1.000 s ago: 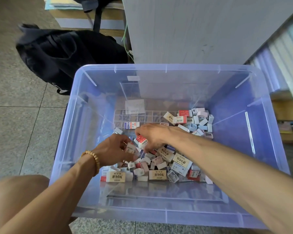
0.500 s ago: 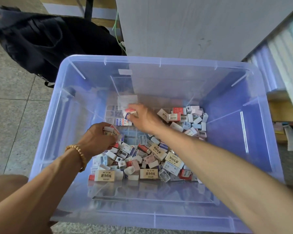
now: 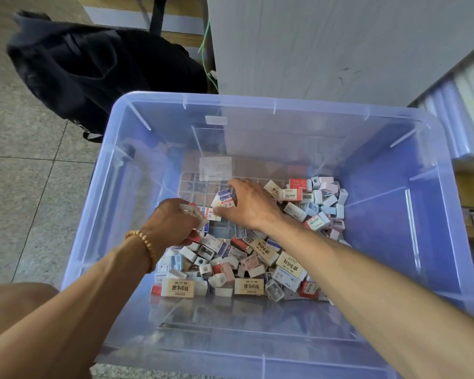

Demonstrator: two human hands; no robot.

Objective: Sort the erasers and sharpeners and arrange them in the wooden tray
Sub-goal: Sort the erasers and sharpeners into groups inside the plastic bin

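Both hands pinch boxy paper-sleeved erasers, left hand (image 3: 173, 222), right hand (image 3: 251, 203), inside translucent plastic bin (image 3: 126, 187).

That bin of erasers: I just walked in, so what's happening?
A person is sorting inside the bin. The right hand pinches a blue-and-white eraser over the gridded tray; the left hand holds another small piece. Most of the pile is unsorted.

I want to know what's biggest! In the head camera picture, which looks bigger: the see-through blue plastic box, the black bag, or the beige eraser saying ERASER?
1. Translucent blue plastic box
2. Black fabric bag, though it lies farther away
3. Beige rectangular eraser
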